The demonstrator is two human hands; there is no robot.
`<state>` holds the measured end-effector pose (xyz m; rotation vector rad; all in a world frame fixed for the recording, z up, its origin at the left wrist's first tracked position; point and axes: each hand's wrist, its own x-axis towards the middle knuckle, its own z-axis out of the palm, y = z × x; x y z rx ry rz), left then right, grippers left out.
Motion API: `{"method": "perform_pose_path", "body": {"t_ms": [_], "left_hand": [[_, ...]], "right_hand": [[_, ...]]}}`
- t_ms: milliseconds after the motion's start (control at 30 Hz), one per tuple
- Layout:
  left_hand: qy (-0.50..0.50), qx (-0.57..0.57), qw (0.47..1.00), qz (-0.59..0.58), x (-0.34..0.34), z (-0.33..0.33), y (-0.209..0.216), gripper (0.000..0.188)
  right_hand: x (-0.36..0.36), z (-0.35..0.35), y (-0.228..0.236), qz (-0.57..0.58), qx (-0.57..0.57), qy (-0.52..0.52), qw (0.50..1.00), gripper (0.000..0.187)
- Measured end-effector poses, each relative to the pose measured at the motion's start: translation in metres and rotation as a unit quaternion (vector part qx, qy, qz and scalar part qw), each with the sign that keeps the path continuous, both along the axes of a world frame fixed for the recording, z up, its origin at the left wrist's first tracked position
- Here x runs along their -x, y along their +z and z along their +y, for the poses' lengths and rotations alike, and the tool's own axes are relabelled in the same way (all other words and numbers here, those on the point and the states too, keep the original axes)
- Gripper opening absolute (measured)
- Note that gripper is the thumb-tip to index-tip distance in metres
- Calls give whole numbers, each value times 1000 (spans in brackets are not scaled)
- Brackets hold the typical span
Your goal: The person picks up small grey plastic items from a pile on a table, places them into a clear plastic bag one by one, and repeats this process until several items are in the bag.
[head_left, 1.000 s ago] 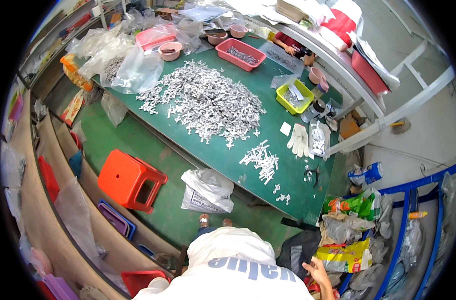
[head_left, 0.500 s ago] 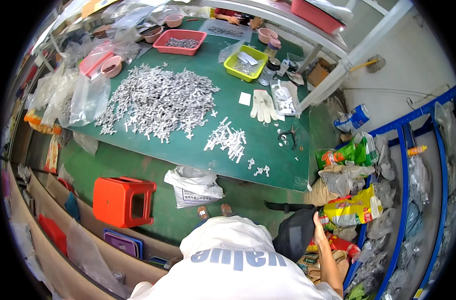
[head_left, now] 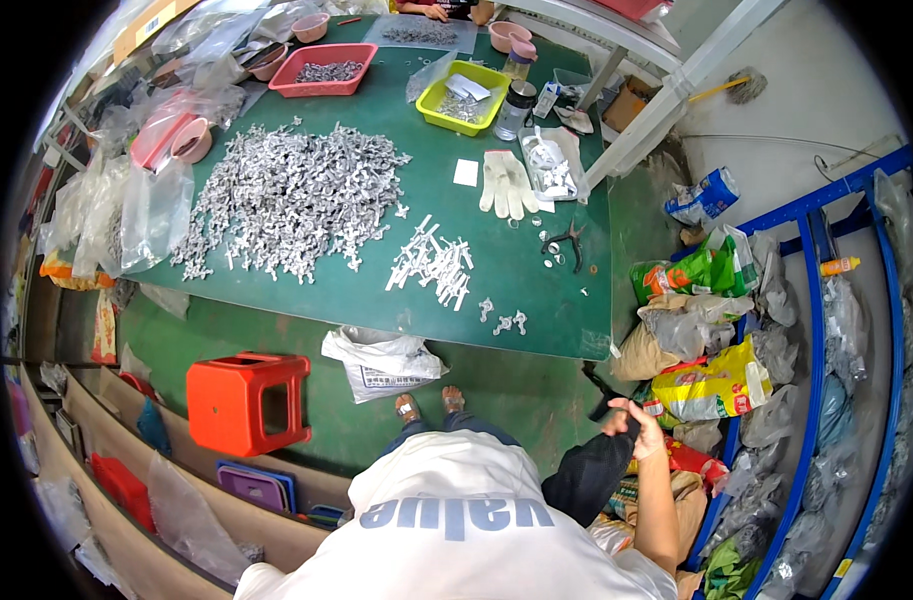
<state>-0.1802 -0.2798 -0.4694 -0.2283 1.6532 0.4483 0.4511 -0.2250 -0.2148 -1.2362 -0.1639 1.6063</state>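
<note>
A black bag (head_left: 588, 472) is gripped at its top by the fingers of the right hand (head_left: 636, 420), low beside the green desk (head_left: 536, 290). The left hand is not seen. Since the earlier picture, the hand has been moved up and the desk looks nearer.

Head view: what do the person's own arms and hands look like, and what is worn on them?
Only the right arm shows: its forearm is bare, with no glove, watch or ring visible on the right hand. A white short-sleeved shirt with grey lettering covers the shoulders. The left hand is out of view.
</note>
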Motion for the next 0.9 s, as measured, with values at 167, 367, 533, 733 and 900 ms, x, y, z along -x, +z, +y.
{"method": "perform_pose_path", "body": {"t_ms": [167,367,533,733,900], "left_hand": [[0,2,1000,3,-4,-4,8,19],[4,4,1000,10,-7,-9,14,19],[12,6,1000,21,-9,-21,30,19],[17,10,1000,20,-17,-28,40,20],[32,10,999,20,-21,-40,44,20]], "right_hand": [[-14,8,32,30,29,-17,999,28],[-12,-3,43,-2,26,16,1000,33],[-29,-19,56,-110,117,163,974,35],[-67,-66,14,-107,156,-28,982,56],[-61,-82,36,-30,100,79,991,69]]}}
